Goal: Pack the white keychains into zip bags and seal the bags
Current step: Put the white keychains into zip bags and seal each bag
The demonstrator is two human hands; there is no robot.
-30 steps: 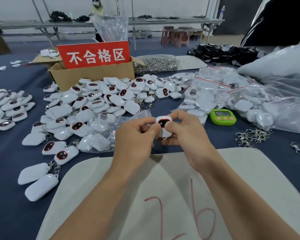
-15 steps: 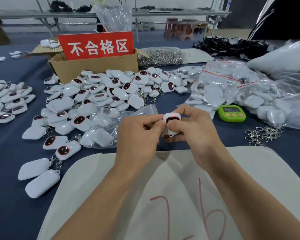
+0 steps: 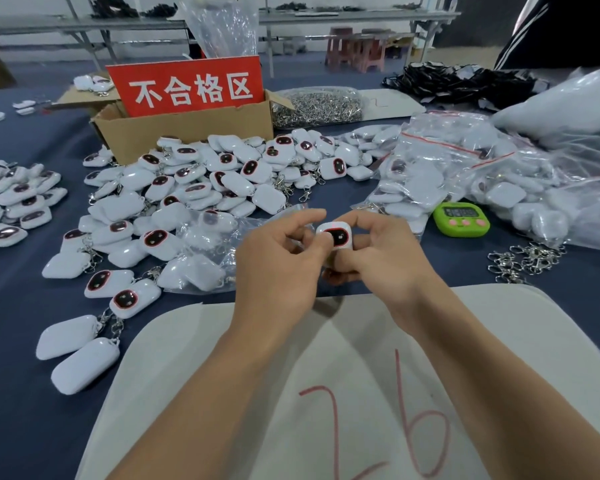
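While you hold one white keychain (image 3: 338, 234) above the far edge of the pale mat (image 3: 194, 393), your left hand (image 3: 278, 268) pinches its left side and your right hand (image 3: 387, 261) is curled round its right side. A clear zip bag (image 3: 205, 251) with keychains inside lies just left of your hands, near the loose pile (image 3: 222, 178).

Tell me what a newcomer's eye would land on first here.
The red sign with white characters standing in the brown cardboard box at the far centre grabs attention first. In front of it sprawls a heap of white plastic keychains with dark oval faces. At the centre, the left hand and right hand together pinch one white keychain, a lime-green timer lying just right of them.
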